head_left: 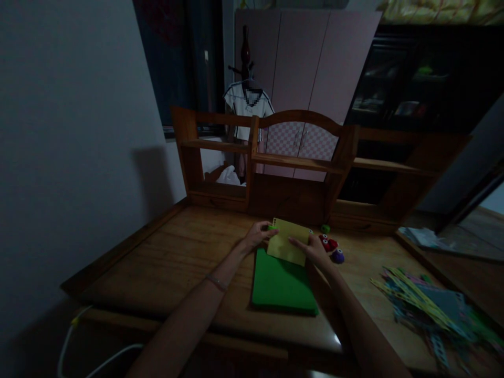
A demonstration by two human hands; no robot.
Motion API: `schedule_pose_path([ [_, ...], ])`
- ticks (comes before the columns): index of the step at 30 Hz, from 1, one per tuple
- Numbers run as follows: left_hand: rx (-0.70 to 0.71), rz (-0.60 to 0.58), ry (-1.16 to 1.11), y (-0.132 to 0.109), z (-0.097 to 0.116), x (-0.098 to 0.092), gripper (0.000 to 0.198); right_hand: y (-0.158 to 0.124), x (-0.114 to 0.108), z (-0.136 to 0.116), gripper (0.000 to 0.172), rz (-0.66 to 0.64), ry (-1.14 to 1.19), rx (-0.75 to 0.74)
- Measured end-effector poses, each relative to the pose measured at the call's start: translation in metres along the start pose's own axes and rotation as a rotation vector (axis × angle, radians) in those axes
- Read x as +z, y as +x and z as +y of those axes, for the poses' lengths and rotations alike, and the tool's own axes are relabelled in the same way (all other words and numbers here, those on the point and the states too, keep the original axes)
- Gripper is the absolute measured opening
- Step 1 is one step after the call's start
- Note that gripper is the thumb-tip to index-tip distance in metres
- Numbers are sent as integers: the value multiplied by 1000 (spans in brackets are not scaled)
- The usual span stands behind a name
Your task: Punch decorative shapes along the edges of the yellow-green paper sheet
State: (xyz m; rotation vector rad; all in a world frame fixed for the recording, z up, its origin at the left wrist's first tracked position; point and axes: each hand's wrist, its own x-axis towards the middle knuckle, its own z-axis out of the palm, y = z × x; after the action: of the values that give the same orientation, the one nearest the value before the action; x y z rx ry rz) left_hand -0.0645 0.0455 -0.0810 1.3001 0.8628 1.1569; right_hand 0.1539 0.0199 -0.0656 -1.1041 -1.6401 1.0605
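A yellow sheet [289,247], with a few small dark holes at its top left corner, is held tilted above a green foam-like pad [283,287]. My right hand [314,251] is closed on the sheet's right side, thumb on its face. At the left edge, my left hand [256,236] pinches a small bright green object [271,227] against the sheet. Its kind is too small and dim to make out. Just right of my right hand lie small red objects [333,244] and a purple one [337,256], with googly eyes. A small green one [325,229] sits behind them.
A heap of yellow, blue and green cut strips and sheets [433,304] lies at the right of the wooden table [189,252]. A wooden shelf unit [299,163] rises along the far edge. White cable [66,341] hangs at the lower left, and a wall borders the left.
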Motion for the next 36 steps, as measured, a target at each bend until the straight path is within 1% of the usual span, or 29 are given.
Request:
schedule_pose_path([
  [3, -12, 4, -28, 0, -1, 0, 46, 2, -2, 4, 43, 3, -23, -19],
  [5, -20, 1, -53, 1, -1, 1, 47, 4, -3, 8, 43, 26, -46, -30],
  [7, 2, 9, -66, 2, -1, 4, 46, 6, -4, 12, 42, 56, -65, -28],
  [10, 45, 50, -90, 5, 0, 7, 43, 7, -5, 16, 41, 81, -70, -36],
  [12, 42, 97, -122, 6, 2, 7, 41, 7, -6, 18, 41, 96, -72, -56],
  [15, 16, 187, -159, 7, 5, 4, 38, 7, -7, 19, 42, 123, -75, -62],
  [17, -8, 220, -193, 7, 7, 0, 37, 8, -8, 19, 42, 130, -69, -54],
  [24, -12, 255, -444, 8, 7, -9, 32, 7, -8, 14, 41, 130, -85, -70],
  [30, -28, 243, -514, 10, 5, -11, 30, 6, -8, 14, 42, 188, -113, -74],
  [33, -58, 267, -583, 12, 4, -14, 31, 7, -9, 16, 43, 215, -139, -84],
  [36, -60, 308, -699, 14, 2, -18, 30, 7, -9, 17, 43, 215, -130, -75],
])
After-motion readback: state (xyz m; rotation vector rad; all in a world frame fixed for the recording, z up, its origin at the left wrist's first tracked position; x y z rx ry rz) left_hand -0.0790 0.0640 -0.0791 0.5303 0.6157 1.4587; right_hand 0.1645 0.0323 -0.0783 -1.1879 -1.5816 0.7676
